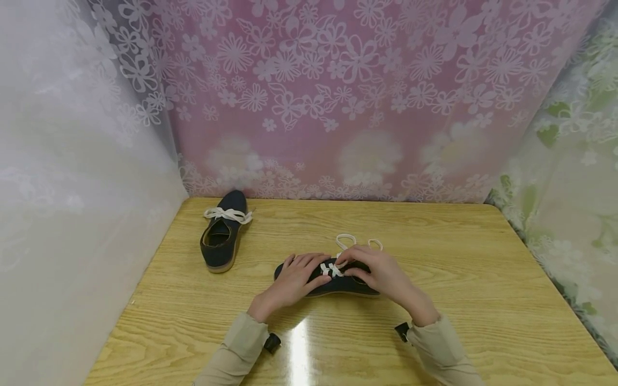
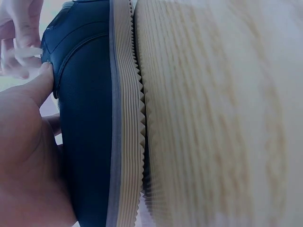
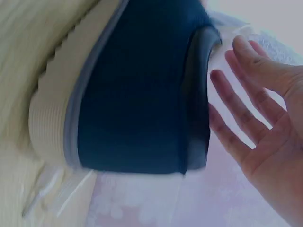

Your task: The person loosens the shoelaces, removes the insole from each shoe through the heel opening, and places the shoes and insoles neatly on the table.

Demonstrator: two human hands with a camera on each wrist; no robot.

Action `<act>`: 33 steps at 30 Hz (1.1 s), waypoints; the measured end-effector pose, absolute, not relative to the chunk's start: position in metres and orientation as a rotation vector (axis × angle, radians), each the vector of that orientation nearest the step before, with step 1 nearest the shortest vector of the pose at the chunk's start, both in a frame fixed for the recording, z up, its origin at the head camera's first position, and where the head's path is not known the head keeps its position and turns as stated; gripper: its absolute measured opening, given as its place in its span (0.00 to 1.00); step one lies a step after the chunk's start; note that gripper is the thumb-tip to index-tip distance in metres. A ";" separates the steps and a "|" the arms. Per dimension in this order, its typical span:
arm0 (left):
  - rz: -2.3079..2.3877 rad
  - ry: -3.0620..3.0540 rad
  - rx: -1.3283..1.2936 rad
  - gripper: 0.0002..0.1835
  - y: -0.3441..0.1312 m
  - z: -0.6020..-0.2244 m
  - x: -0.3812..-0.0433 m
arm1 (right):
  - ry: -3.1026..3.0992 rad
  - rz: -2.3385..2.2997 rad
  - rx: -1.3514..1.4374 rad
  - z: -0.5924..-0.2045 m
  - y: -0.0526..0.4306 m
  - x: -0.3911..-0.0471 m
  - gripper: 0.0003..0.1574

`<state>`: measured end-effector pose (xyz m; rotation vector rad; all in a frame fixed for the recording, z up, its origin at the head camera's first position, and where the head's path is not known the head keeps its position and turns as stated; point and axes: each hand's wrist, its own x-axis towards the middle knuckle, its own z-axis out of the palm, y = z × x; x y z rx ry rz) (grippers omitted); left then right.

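A dark navy lace-up shoe [image 1: 345,288] stands on the table, toe to the left. My left hand [image 1: 296,279] holds its front part, thumb by the white shoelace [image 1: 332,269] and the other fingers over the far side. In the left wrist view, the thumb tip presses near the lacing edge of the shoe [image 2: 87,118]. My right hand [image 1: 381,271] is over the shoe's opening, thumb and forefinger pinching at the shoelace. The right wrist view shows the other fingers of the right hand [image 3: 270,118] spread beside the heel [image 3: 132,113]; the pinch itself is blurred.
A matching shoe [image 1: 219,241] with a tied white bow stands at the back left of the wooden table [image 1: 458,257]. Loose lace loops [image 1: 345,239] lie beyond the near shoe. A pink floral curtain [image 1: 328,107] hangs along the back edge, with pale sheets at both sides.
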<state>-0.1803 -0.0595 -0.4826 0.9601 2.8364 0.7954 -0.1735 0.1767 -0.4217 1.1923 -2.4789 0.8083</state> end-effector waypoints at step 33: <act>0.786 2.846 0.955 0.31 -0.059 -0.484 -0.181 | -2.548 0.862 1.233 -0.415 0.169 -0.165 0.10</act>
